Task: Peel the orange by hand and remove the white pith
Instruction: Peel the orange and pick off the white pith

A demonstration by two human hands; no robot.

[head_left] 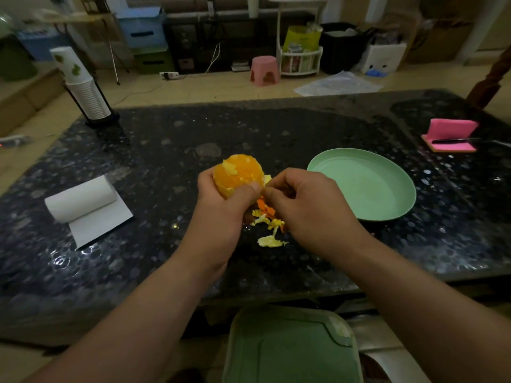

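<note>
The orange (238, 172) is mostly bare of rind, with pale patches of pith left on its flesh. My left hand (221, 197) cups it from below and behind, thumb pressed on its right side. My right hand (301, 200) pinches a strip of pale pith (267, 178) at the fruit's right edge, fingertips touching my left thumb. Torn bits of orange rind and yellowish pith (269, 230) lie in a small heap on the dark table just under my hands.
A green plate (387, 205) sits right of my hands. A paper towel roll (83, 200) lies at the left, a cup stack (85, 87) at the far left. A pink sponge with a knife (450, 136) is far right. A green bin lid (290, 346) sits below the table edge.
</note>
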